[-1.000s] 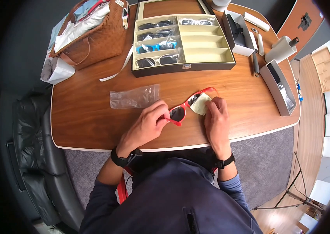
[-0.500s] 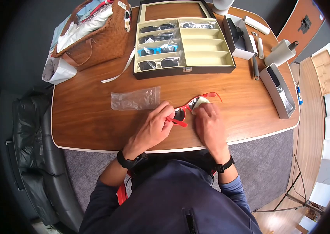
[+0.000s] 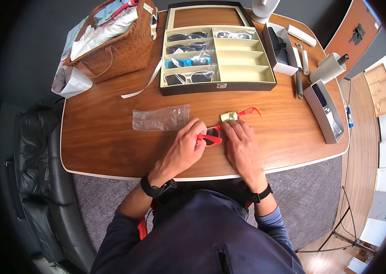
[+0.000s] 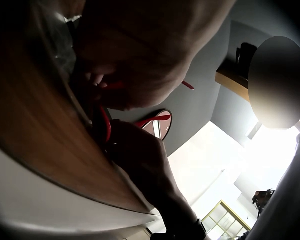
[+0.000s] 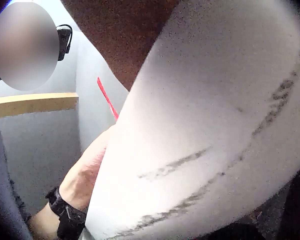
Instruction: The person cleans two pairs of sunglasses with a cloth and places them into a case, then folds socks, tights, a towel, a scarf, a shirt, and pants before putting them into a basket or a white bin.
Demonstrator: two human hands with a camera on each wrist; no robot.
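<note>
Red-framed sunglasses (image 3: 213, 134) are held above the near part of the wooden table. My left hand (image 3: 181, 146) grips them at the left hinge, where one red temple points right across the lens. My right hand (image 3: 243, 146) lies over the other lens, its fingers pinching a pale yellow cleaning cloth (image 3: 228, 116) that wraps the frame and hides that lens. Beyond the cloth the far temple (image 3: 249, 111) sticks out to the right. In the left wrist view my right hand (image 4: 140, 157) is dark, close to the red frame.
A clear plastic sleeve (image 3: 161, 118) lies left of the glasses. Behind stands an open display case (image 3: 243, 86) with several bagged sunglasses in its compartments. A woven basket (image 3: 124, 57) of cloths is at the back left; boxes (image 3: 327, 116) and a white cup (image 3: 327, 68) stand on the right.
My right hand has moved left and turned palm-down over the lens. The cloth, spread flat at first, is now bunched round the frame. The near temple has swung further right.
</note>
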